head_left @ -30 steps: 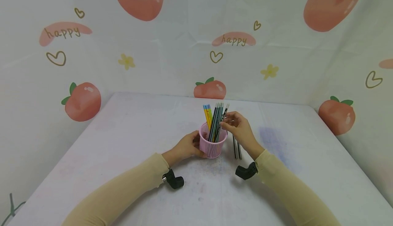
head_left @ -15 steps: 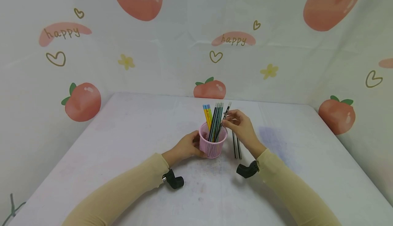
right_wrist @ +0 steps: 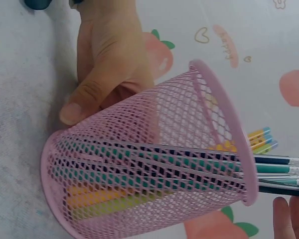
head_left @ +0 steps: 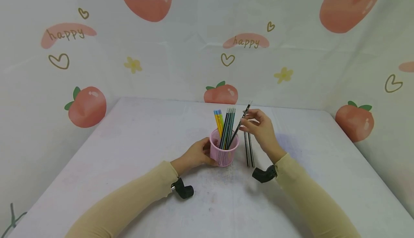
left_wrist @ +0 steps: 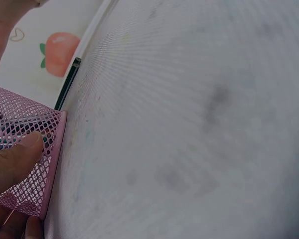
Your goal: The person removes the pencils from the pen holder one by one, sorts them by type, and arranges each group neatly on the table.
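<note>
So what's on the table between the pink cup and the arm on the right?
Two dark pencils lie side by side on the table, between the pink cup and the right forearm. The head view shows it.

I see mesh pencil cup (head_left: 224,153) mid worktop (head_left: 129,152), pencils (head_left: 225,126) standing in it. My left hand (head_left: 197,154) on cup's left side, thumb against mesh. My right hand (head_left: 260,128) right of cup, above rim level, pinching one slanted pencil (head_left: 240,123) whose lower end sits inside cup. Two loose pencils (head_left: 249,153) flat on worktop just right of cup, under right hand. Backdrop wall (head_left: 194,51) behind worktop.
</note>
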Demonstrator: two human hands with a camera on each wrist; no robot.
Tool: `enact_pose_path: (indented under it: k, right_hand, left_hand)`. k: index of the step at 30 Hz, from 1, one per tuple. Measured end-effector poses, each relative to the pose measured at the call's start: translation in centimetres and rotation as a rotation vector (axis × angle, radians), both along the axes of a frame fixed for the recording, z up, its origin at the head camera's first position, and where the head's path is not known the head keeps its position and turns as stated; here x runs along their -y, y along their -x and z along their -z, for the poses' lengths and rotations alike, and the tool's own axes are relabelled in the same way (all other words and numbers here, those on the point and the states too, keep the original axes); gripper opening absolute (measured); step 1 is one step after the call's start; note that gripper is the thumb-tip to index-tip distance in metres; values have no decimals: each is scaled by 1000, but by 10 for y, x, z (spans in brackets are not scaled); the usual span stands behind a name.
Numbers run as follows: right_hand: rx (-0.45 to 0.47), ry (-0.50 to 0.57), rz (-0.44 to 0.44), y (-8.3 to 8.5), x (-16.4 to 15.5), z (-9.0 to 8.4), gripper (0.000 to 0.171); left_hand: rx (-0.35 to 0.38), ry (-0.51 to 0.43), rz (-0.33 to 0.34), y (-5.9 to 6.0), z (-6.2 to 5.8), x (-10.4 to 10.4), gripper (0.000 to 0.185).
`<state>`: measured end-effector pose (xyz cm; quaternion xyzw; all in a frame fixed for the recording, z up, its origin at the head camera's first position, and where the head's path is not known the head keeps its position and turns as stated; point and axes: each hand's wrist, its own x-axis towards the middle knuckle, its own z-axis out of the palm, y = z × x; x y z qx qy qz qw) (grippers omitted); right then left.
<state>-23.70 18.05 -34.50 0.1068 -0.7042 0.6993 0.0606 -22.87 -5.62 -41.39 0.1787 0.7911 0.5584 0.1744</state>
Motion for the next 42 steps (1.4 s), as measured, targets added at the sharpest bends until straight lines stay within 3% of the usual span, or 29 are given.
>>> enact_pose_path:
  k: [8,27,42]
  right_hand:
    - [-37,73,11,1,-5,-10,25]
    - [-112,225,68,1,-18,-32,22]
    - [-96,281,115,2,-36,-38,22]
  left_hand:
    - [-1,12,-3,0,-2,0,81]
    - [2,6,-9,0,-1,0,82]
    - [-5,11,-8,1,2,0,79]
